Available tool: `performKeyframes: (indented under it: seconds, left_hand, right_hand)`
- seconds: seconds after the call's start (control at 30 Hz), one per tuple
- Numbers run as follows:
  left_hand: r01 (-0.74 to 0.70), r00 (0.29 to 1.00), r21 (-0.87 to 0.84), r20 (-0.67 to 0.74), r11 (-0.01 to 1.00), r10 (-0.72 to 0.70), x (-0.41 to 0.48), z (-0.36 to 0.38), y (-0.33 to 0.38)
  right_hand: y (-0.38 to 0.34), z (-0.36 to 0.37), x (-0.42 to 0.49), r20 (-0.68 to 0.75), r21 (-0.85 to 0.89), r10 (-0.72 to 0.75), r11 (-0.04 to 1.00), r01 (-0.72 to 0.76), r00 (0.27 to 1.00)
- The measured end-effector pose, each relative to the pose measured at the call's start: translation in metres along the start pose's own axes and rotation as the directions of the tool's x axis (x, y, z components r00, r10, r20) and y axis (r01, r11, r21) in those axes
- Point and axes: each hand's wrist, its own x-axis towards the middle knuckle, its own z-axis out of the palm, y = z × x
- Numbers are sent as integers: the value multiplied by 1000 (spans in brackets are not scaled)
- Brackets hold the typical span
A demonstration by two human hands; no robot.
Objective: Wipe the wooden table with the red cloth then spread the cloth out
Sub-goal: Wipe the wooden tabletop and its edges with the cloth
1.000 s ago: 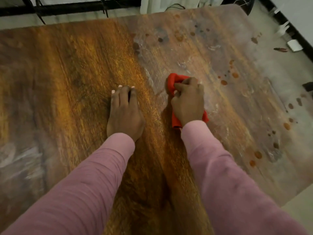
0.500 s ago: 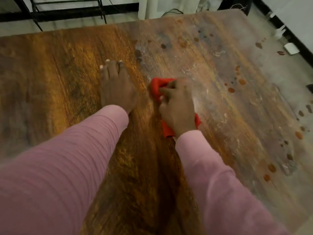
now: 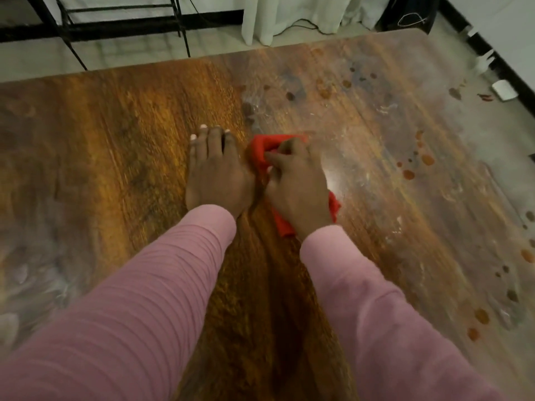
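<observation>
The right hand (image 3: 298, 183) is clenched around the red cloth (image 3: 260, 150), its fingers curled into a bunched wad. Red shows past the fingertips on the far side and again beside the wrist. The wad is pressed onto the wooden table (image 3: 115, 134) near its middle, right where warm, clean-looking grain on the left meets greyer, smeared wood on the right. Just beside it, nearly touching, the left hand (image 3: 215, 175) lies flat, palm down, fingers straight, holding nothing. From where I stand it looks like a brace.

I judge the wiping to be about half done. The stretch left of centre looks wiped, though pale cloudy patches (image 3: 26, 282) linger at the near left edge. The right side carries a whitish film (image 3: 385, 111) and scattered brown spots (image 3: 408, 175), with more running down toward the near right corner. All of that is left to do. Spreading the cloth has not begun, since it is crumpled in the fist.

Beyond the far edge stand a black metal frame (image 3: 121, 27) and a white curtain (image 3: 289, 18) with a cable (image 3: 307, 24) trailing under it. A small white object (image 3: 503, 90) lies on the floor at the right. The only thing near the cloth's path is the flat left hand, which blocks any sweep to the left. The way right toward the stains looks open.
</observation>
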Motion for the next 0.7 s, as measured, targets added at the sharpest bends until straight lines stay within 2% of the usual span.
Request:
performKeyframes:
  seconds: [0.07,0.13,0.17,0.23,0.3,0.33,0.4,0.47,0.53,0.57,0.63,0.7]
  left_hand:
    - [-8,1000,-17,11,1000,8,1,-1,-1]
    - [-12,1000,-30,7,999,12,2,-1,-3]
    - [-9,1000,-22,14,1000,9,2,-1,-4]
    - [4,1000,-11,17,1000,-4,0,3,-5]
    - [3,1000,-15,11,1000,-3,0,6,-6]
    - [5,1000,-14,12,1000,-5,1,7,-6]
    - [13,1000,-19,4,1000,-13,2,7,-5]
    - [24,1000,-38,-5,999,-24,2,6,-4]
    - [29,1000,-45,-9,999,-29,1,4,-5]
    - [27,1000,-40,-10,999,-27,1,4,-6]
    - [18,1000,-15,-12,1000,-18,3,7,-8]
    - [20,1000,9,-14,1000,-20,3,10,-9]
  right_hand:
    - [-3,1,-5,69,-10,-168,986,169,983]
    - [11,-3,8,59,-52,-198,978,201,978]
    - [21,-4,18,31,-92,-147,985,149,989]
    - [41,-9,43,-49,-141,76,987,-82,996]
    - [48,-12,62,-122,-97,288,949,-300,950]
    - [43,-10,66,-131,-73,326,939,-337,936]
    - [24,-2,63,-65,-64,233,969,-237,970]
    - [0,10,48,41,-29,-15,999,16,999]
    - [-11,12,36,124,10,-206,978,207,971]
    - [-9,11,39,133,7,-253,967,254,958]
    - [4,8,55,99,-73,-215,972,222,972]
    - [22,6,78,9,-146,-17,989,18,1000]
